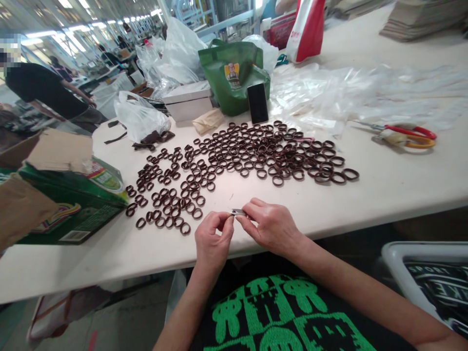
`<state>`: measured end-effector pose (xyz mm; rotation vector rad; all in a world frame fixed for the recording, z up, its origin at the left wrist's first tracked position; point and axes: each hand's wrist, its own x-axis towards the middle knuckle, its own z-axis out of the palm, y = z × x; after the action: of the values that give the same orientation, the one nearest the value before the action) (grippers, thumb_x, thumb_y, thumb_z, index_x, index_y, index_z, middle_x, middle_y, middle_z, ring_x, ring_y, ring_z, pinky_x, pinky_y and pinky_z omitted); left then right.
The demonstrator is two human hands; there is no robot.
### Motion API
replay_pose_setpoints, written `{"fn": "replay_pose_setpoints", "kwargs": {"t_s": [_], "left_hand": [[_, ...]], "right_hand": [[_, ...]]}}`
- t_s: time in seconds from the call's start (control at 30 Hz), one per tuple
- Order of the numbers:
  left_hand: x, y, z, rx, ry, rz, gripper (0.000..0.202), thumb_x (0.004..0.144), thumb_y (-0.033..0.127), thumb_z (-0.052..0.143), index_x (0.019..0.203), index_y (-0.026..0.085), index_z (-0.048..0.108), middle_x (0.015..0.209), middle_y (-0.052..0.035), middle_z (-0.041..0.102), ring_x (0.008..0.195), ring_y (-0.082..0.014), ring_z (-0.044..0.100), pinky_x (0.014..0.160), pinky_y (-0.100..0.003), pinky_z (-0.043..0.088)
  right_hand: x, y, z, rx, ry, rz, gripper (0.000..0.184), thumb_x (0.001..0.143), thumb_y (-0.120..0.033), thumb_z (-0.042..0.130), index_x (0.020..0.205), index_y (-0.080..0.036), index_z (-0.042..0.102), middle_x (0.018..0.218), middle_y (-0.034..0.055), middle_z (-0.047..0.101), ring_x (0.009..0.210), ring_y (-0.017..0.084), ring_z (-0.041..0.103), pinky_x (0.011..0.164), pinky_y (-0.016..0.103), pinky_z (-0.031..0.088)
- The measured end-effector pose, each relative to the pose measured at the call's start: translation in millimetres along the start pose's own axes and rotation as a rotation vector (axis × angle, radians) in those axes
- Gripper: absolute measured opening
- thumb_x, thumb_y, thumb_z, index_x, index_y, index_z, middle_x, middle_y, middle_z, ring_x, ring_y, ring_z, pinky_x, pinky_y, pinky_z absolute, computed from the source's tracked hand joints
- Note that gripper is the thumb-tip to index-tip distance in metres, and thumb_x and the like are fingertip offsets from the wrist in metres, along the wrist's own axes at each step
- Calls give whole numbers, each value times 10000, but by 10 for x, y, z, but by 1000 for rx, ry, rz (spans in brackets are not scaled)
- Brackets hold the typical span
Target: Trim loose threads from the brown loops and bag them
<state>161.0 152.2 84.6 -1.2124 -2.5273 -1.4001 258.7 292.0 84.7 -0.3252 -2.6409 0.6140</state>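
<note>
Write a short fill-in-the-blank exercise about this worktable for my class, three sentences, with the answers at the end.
1. The small metal tool is held in the person's ____ hand.
2. The phone stands in front of the ____ bag.
3. In this view, the open carton is to the ____ of the rings.
Missing words: right; green; left.

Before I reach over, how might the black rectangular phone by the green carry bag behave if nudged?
The phone may tip easily, since it stands upright on a short edge. The green carry bag behind it looks soft and creased, so it might give little support. The phone's smooth-looking face could be slippery.
</note>
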Motion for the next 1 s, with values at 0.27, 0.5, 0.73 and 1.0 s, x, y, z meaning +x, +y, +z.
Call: {"fn": "replay_pose_setpoints", "kwargs": {"t_s": [0.27, 0.5, 0.73, 1.0], "left_hand": [[20, 8, 21, 99, 14, 90, 139, 880, 221, 573, 777, 217, 665, 652, 13, 613, 595, -131, 545, 622, -258, 442], [34, -35, 7, -478, -92, -378, 157, 814, 345, 646, 763, 198, 671, 641, 20, 623, 588, -129, 558, 594, -251, 474], [-46, -16, 0, -674, -303, -478, 177, 800, 347, 671, 751, 178, 651, 667, 3, 634, 602, -125, 556, 615, -255, 467], [-140, -38, -64, -439, -230, -291, 137, 817, 267, 674, 730, 191, 602, 679, 18, 601, 646, -124, 537, 644, -249, 434]], "right_hand": [[-11, 36, -6, -15, 15, -5, 374, 1015, -378, 438, 766, -164, 618, 760, 41, 603, 589, 127, 485, 568, 292, 253], [40, 128, 43, 637, -43, 233, 345, 953, -436, 491, 736, -182, 574, 658, -9, 532, 597, 123, 457, 578, 258, 339], [32, 127, 8, 955, -289, 274, 273, 875, -450, 627, 835, -182, 667, 708, -3, 623, 594, 121, 459, 545, 251, 356], [-50, 184, 34, 751, -377, 201, 175, 867, -352, 632, 770, -207, 640, 694, -19, 629, 626, 133, 536, 564, 235, 407]]}}
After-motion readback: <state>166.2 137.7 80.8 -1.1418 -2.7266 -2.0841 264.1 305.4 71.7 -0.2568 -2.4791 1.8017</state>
